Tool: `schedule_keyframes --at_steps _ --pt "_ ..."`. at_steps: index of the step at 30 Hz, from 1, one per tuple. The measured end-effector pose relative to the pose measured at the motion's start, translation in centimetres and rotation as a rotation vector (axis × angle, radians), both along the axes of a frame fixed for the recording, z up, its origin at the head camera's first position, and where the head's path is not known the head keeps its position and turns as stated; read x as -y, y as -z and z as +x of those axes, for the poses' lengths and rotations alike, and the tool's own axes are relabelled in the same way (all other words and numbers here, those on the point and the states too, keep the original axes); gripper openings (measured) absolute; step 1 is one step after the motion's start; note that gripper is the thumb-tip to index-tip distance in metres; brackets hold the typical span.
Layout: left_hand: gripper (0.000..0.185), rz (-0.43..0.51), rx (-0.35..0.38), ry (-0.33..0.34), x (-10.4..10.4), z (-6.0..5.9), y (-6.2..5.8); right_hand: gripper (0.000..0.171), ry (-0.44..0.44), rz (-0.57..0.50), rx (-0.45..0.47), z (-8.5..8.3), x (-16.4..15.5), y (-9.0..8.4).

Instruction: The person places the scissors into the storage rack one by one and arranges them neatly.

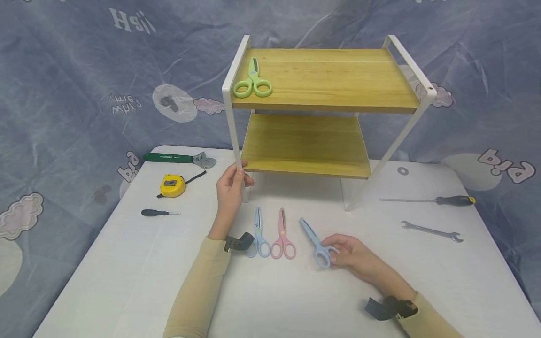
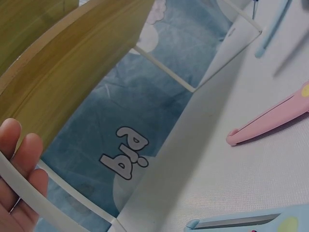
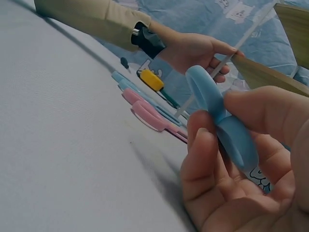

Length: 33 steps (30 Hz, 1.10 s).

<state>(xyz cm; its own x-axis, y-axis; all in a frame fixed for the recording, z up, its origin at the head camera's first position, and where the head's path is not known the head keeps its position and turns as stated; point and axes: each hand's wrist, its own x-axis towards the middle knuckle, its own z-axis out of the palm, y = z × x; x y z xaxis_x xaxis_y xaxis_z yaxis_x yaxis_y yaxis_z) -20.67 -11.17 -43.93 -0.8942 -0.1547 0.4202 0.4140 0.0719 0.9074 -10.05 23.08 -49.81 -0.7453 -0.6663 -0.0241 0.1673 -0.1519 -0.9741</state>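
Note:
My left hand (image 1: 231, 184) grips the front left white leg of a two-tier wooden shelf (image 1: 325, 77), just beside the lower board; in the left wrist view its fingers curl round the white bar. My right hand (image 1: 351, 256) pinches blue scissors (image 1: 314, 237) by the handle loops, their blades pointing away and to the left. In the right wrist view those scissors (image 3: 207, 96) are raised over the white table, between thumb and fingers. Pink scissors (image 1: 282, 234) and another blue pair (image 1: 258, 230) lie between the hands. Green scissors (image 1: 253, 80) rest on the top board's left end.
On the left lie an adjustable wrench (image 1: 173, 158), a yellow tape measure (image 1: 172, 186) and a small screwdriver (image 1: 156, 212). To the right are a washer (image 1: 403, 171), a long screwdriver (image 1: 452, 201) and a double-ended spanner (image 1: 431, 231). A patterned blue-grey cloth (image 1: 105, 61) hangs behind.

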Motion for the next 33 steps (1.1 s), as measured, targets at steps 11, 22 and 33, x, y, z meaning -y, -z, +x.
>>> schedule_keyframes --at_steps 11,22,33 --pt "0.03 0.01 0.033 0.008 0.0 0.0 0.0 0.045 0.023 0.144 -0.069 0.7 0.3 -0.8" --pt "0.031 -0.006 0.005 -0.008 0.0 0.2 0.0 0.03 0.065 0.255 -0.23 1.1 0.9 -1.9" --pt "0.029 0.005 0.036 -0.001 0.0 0.1 -0.1 0.045 0.066 0.301 -0.493 0.7 0.3 -7.8"
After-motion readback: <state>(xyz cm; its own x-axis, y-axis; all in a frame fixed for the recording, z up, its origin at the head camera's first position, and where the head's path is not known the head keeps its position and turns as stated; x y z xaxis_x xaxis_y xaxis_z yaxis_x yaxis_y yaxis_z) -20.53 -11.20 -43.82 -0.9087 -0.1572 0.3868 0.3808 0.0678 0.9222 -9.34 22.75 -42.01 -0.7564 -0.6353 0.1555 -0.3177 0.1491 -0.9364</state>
